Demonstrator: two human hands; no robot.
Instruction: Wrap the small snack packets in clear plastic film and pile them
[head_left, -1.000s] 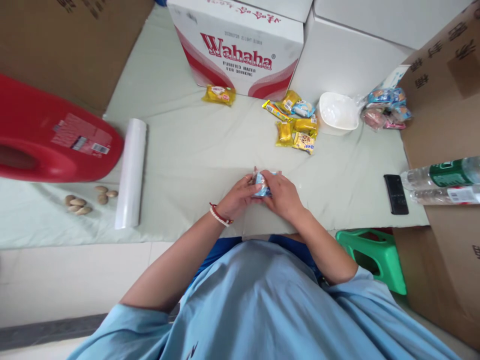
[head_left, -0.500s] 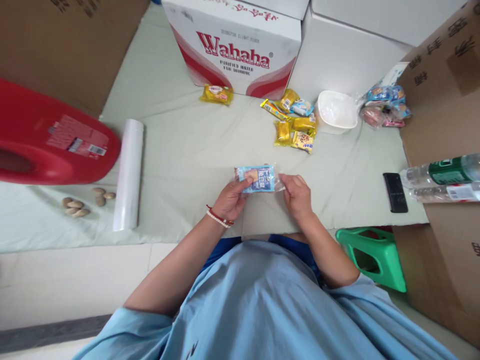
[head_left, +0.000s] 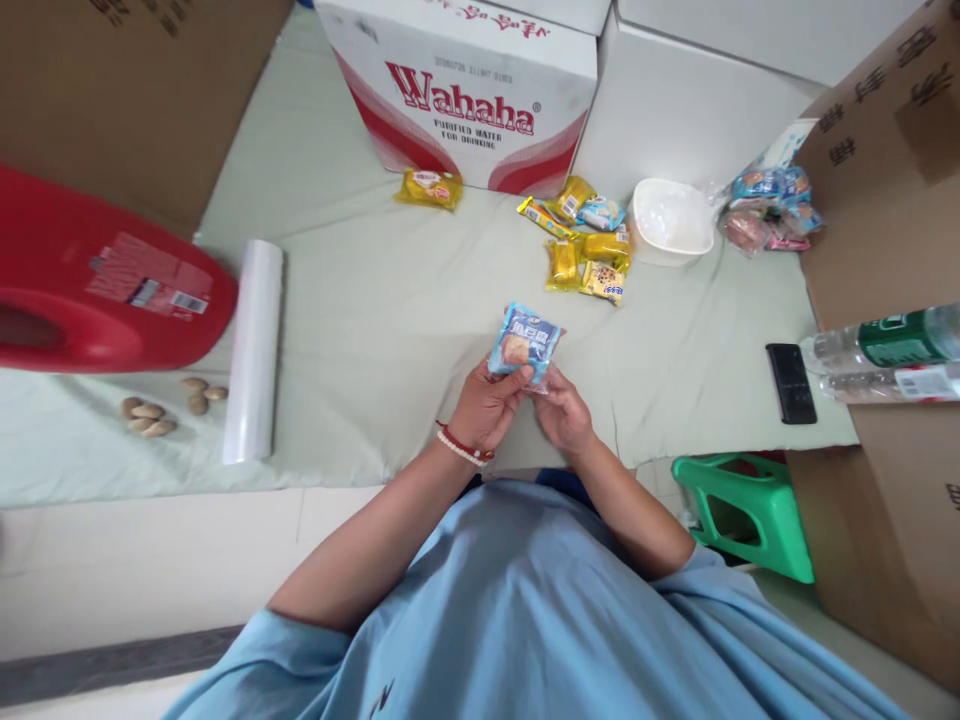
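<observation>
Pinching a flat, rectangular blue printed plastic packet [head_left: 527,338] in the left hand [head_left: 489,408], with thumb closed over its near edge — held over the near middle of the pale green cloth-covered table [head_left: 375,330]. Touching the packet's near right corner with the right hand [head_left: 562,412], curled inward — cannot tell whether gripping. Reaching in from the near side, wrists close together.
</observation>
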